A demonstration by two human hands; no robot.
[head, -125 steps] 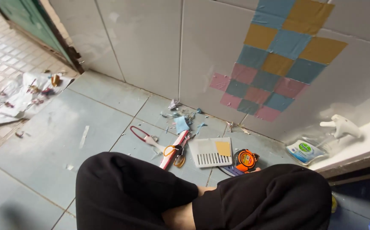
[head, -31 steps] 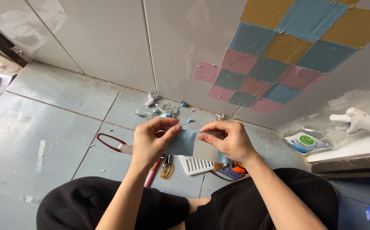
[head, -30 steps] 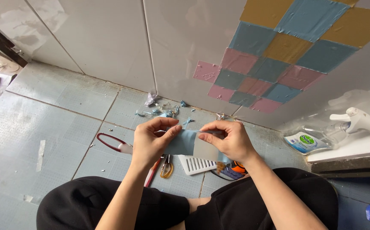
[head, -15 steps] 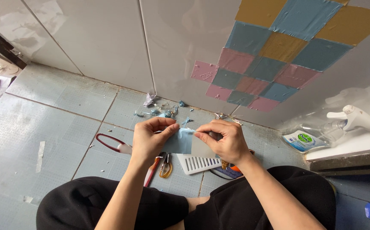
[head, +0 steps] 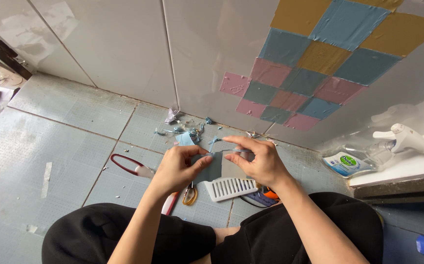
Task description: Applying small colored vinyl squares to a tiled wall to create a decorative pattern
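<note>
My left hand [head: 177, 167] and my right hand [head: 257, 161] meet over my lap and both pinch a small blue-grey square sheet [head: 214, 167]. The right fingers pull a thin layer away along its top edge. On the white tiled wall ahead, a patch of coloured square stickers [head: 319, 63] in pink, blue-grey and yellow is stuck in a diagonal checker pattern. I sit cross-legged in black trousers [head: 290, 234] on the grey floor tiles.
Red-handled scissors [head: 133, 165] lie left of my hands. A white comb-like scraper [head: 229, 188], an orange tape measure [head: 269, 194] and a small yellow tool [head: 189, 195] lie below them. Paper scraps [head: 185, 129] litter the wall base. A clear spray bottle [head: 373, 151] lies at right beside a white ledge [head: 407, 168].
Four seconds ago no hands were in view. Since one second ago my hands have drawn closer together, and the right fingers have started peeling a layer off the sheet.
</note>
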